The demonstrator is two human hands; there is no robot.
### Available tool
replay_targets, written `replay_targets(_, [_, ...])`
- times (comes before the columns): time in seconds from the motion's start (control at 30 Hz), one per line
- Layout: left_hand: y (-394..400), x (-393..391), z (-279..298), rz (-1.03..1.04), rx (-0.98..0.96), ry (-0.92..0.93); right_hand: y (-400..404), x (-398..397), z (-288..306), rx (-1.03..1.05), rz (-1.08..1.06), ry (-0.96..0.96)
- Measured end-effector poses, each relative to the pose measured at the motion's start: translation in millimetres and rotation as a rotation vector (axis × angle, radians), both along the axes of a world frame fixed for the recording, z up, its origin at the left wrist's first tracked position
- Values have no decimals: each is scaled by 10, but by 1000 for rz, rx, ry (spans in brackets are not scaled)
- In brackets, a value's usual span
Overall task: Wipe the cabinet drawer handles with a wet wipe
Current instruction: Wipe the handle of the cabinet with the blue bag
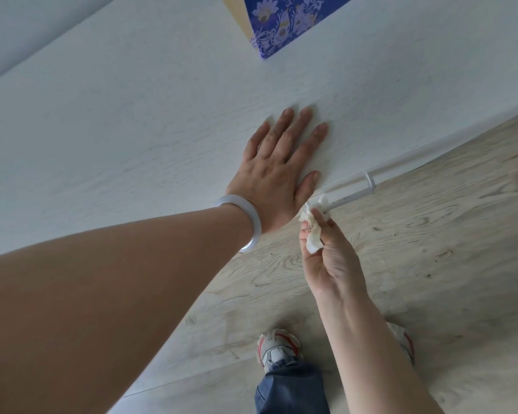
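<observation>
Two hands work at a white cabinet top (138,121). The left hand (277,168) lies flat on the top surface near its front edge, fingers straight and slightly spread, palm down; a pale bangle (245,222) circles the wrist. The right hand (326,252) pinches a crumpled wet wipe (311,234) between thumb and fingertips, the wipe bunched at the tips and pressed against the near end of a slim white drawer handle (353,189), which runs along the cabinet front just below the left thumb. A blue patterned box (284,22) stands further back on the top. Below lie a pale wood floor (431,264) and one sneaker (277,348).
</observation>
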State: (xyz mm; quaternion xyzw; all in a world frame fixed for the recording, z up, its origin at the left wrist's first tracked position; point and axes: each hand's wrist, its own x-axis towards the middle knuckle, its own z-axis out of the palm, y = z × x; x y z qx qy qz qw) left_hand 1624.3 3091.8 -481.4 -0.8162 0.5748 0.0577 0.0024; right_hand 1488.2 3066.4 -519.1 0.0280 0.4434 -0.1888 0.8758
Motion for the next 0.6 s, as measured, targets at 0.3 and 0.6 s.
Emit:
replay_targets(0.3, [-2, -6, 2, 3, 4, -9, -100, -35, -25, -79, 49, 209])
replay_targets(0.6, [7, -6, -12, 8, -12, -21, -206, -51, 34, -355, 294, 357])
